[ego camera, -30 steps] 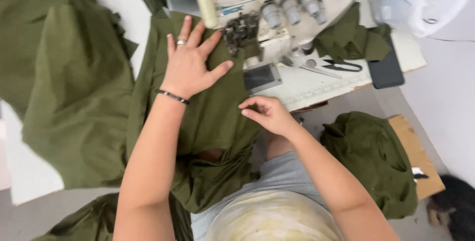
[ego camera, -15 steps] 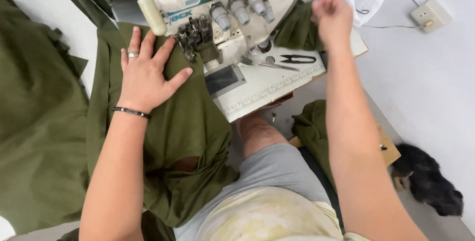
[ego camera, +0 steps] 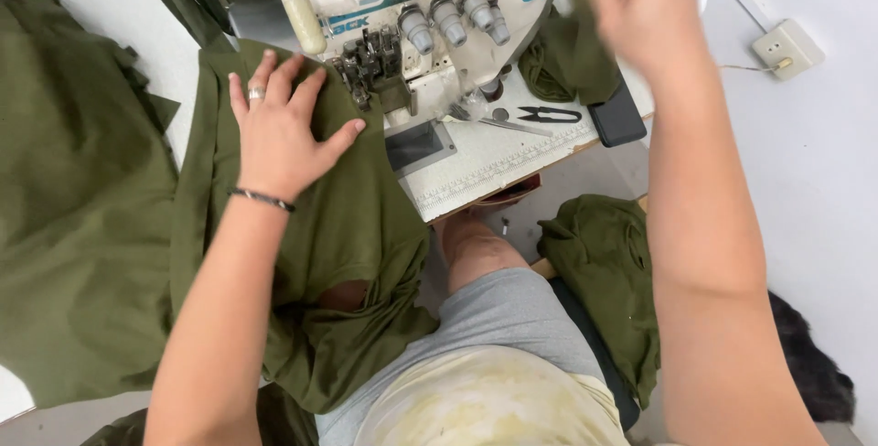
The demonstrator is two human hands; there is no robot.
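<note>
While the olive-green garment (ego camera: 347,226) lies flat on the sewing table (ego camera: 494,171), its long axis running from the near edge far toward the overlock machine (ego camera: 402,7), the left hand (ego camera: 279,130) presses it with fingers spread. The right hand (ego camera: 631,7), blurred, is raised at far right; whether it grips anything cannot be told. Black thread snips (ego camera: 547,116) lie right of the machine.

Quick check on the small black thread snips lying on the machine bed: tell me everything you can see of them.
The thread snips are small and black, with two looped handle arms that taper to one point, seemingly metal with a dark finish. They lie flat on the white sewing machine bed, tip toward the machine's needle area, handles toward a black phone-like slab. Nothing holds them; the right hand is raised, blurred, above them.
</note>
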